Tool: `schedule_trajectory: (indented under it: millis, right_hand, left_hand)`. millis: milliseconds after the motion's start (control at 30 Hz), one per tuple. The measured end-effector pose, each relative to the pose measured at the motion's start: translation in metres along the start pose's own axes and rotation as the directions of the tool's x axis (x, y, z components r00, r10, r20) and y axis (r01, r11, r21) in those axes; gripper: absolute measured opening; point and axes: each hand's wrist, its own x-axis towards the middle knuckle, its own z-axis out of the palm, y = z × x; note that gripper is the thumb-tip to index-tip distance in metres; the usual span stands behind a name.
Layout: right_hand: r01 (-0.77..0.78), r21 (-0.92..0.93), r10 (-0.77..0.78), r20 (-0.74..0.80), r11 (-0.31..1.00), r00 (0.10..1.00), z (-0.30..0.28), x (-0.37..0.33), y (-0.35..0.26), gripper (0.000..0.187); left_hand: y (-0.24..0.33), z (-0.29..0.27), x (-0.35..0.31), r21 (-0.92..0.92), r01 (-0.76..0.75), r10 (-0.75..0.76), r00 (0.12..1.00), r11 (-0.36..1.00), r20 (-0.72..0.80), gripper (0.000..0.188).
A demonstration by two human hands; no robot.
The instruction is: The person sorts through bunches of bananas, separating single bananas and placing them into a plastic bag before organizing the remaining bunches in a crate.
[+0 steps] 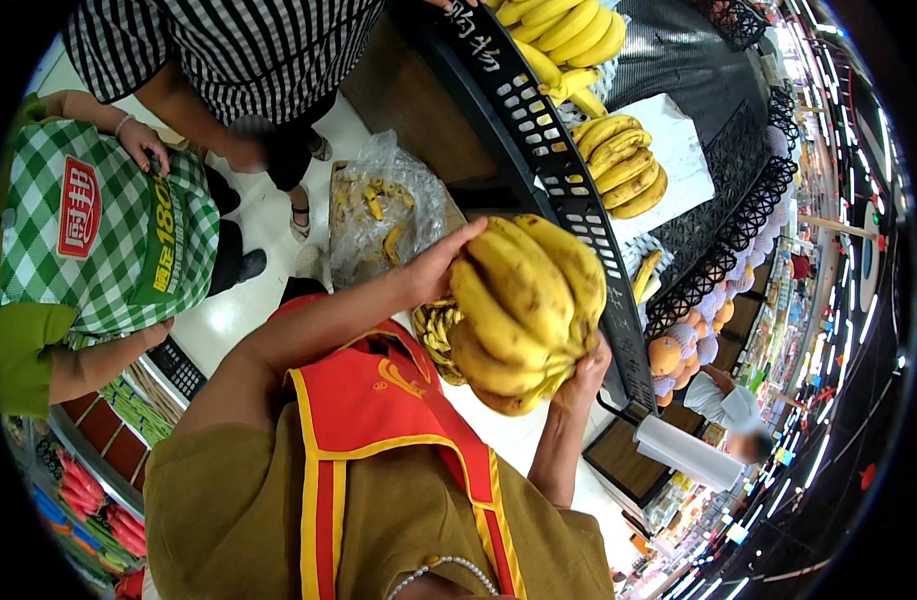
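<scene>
A large bunch of yellow bananas point(524, 310) with brown specks is held up in front of my chest between both hands. My left hand point(447, 262) grips its upper left side, the fingers partly hidden behind the fruit. My right hand point(583, 376) is closed around the stem end at the lower right. Just beyond the bunch runs the black slotted rim point(549, 130) of a display stand. On that stand, a smaller banana bunch point(624, 165) rests beside a white sheet point(672, 150), with more bananas point(569, 35) farther back.
An open box lined with clear plastic point(384, 205) stands on the floor, with loose bananas inside. More bananas point(437, 335) show below the held bunch. A person in a striped shirt point(229, 50) and another in a green checked apron point(99, 225) stand at left. Oranges point(667, 355) lie at right.
</scene>
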Motion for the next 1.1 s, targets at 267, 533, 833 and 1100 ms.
schedule_trajectory:
  millis: [267,533,833,1100]
  right_hand:
    - [-0.188,0.561,0.338,-0.177,0.806,0.924,0.042,0.032,-0.022,0.047]
    - [-0.218,0.548,0.38,-0.202,0.808,0.903,0.053,0.053,-0.035,0.044]
    - [-0.268,0.574,0.451,-0.202,0.774,0.87,0.032,0.063,0.003,0.043]
    - [-0.275,0.582,0.47,-0.213,0.765,0.857,0.031,0.062,0.011,0.044]
  left_hand:
    - [0.003,-0.042,0.008,0.061,0.089,-0.086,0.995,0.994,-0.054,0.067]
    - [-0.01,-0.024,-0.02,-0.004,0.171,-0.171,0.985,0.985,-0.033,0.074]
    - [-0.013,-0.019,-0.04,0.131,0.186,-0.185,0.983,0.974,-0.017,0.065]
    - [-0.013,-0.036,-0.053,0.239,0.182,-0.224,0.96,0.954,0.166,0.065]
